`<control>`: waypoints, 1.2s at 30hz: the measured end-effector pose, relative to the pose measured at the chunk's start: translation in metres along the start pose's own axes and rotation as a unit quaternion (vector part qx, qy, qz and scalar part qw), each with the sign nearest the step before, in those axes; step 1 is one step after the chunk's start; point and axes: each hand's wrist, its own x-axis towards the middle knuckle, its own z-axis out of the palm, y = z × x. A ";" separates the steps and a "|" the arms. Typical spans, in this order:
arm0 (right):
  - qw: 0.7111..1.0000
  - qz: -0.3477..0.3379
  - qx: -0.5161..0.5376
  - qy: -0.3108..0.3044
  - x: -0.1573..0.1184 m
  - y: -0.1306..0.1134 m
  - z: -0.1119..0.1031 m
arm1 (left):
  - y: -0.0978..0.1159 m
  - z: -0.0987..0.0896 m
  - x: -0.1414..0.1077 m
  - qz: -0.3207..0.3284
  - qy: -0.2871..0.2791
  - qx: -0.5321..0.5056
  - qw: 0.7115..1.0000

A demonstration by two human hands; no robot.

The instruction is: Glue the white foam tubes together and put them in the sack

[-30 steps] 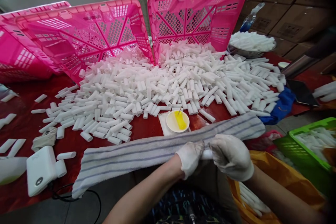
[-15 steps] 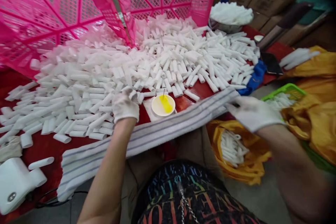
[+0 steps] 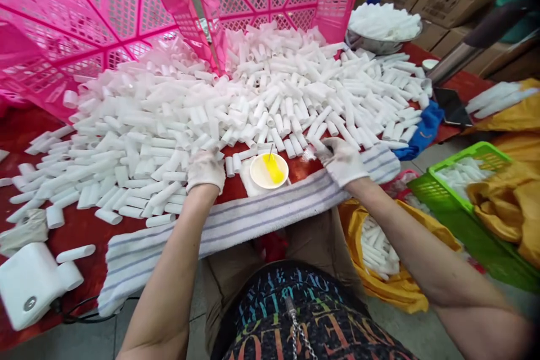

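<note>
Head view, both gloved hands reaching forward over the table point(image 3: 80, 228), which is covered in red. The left hand point(image 3: 205, 170) rests at the near edge of a large heap of white tubes point(image 3: 236, 107); its fingers point(image 3: 202, 156) curl down onto the tubes at that edge, touching them, but whether any tube is actually clasped cannot be told. The right hand point(image 3: 342, 162) lies at the near right margin of the same heap, palm down, its fingers point(image 3: 327, 149) pointing left and closed around a single white tube point(image 3: 317, 143), which lies against the neighbouring tubes of the heap.

Between the two hands stands a small white dish point(image 3: 269, 171) holding yellow matter and a thin stick. A striped towel point(image 3: 236, 222) runs along the table's front edge beneath both wrists. Behind the heap, pink crates point(image 3: 139, 17) stand tipped on their sides, their latticed bottoms facing the camera. At far right a metal bowl point(image 3: 373, 44) is filled with more tubes, and a blue cloth point(image 3: 424, 129) lies near the table corner. Below the table to the right are a yellow bag point(image 3: 400, 287) containing tubes and a green basket point(image 3: 455, 219). A white device point(image 3: 31, 284) sits at the near left.
</note>
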 end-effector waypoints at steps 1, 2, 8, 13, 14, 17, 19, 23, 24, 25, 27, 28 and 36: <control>0.997 0.009 0.079 0.003 -0.004 -0.004 0.000 | -0.003 -0.002 -0.002 -0.002 0.022 -0.034 0.999; 0.989 0.015 0.147 -0.016 -0.008 -0.010 0.001 | -0.006 -0.004 -0.006 -0.008 0.039 -0.085 0.996; 0.924 0.013 0.292 -0.248 -0.015 -0.050 0.013 | -0.020 0.010 -0.044 -0.091 -0.009 -0.500 0.861; 0.941 0.047 0.267 -0.202 -0.004 -0.054 0.032 | -0.017 0.035 -0.073 -0.082 -0.028 -0.474 0.876; 0.946 0.034 0.262 -0.185 -0.005 -0.051 0.036 | -0.015 0.037 -0.076 -0.071 -0.023 -0.439 0.895; 0.948 -0.047 0.282 -0.142 -0.010 -0.039 0.048 | -0.012 0.035 -0.079 -0.016 -0.013 -0.328 0.945; 0.941 -0.112 0.294 -0.120 -0.015 -0.031 0.053 | -0.010 0.031 -0.078 0.028 -0.013 -0.250 0.968; 0.941 -0.108 0.295 -0.126 -0.017 -0.031 0.050 | -0.006 0.021 -0.073 0.042 -0.045 -0.106 0.993; 0.941 -0.096 0.295 -0.132 -0.017 -0.034 0.047 | -0.004 0.019 -0.072 0.041 -0.051 -0.079 0.995; 0.941 -0.089 0.295 -0.140 -0.017 -0.037 0.045 | -0.003 0.017 -0.071 0.042 -0.053 -0.056 0.996; 0.940 -0.085 0.294 -0.150 -0.017 -0.041 0.041 | -0.002 0.015 -0.069 0.043 -0.053 -0.023 0.997; 0.941 -0.084 0.292 -0.152 -0.017 -0.042 0.040 | -0.003 0.014 -0.068 0.042 -0.050 -0.016 0.998; 0.944 -0.158 0.269 -0.108 -0.024 -0.028 0.046 | -0.009 0.014 -0.064 -0.061 -0.047 -0.269 0.960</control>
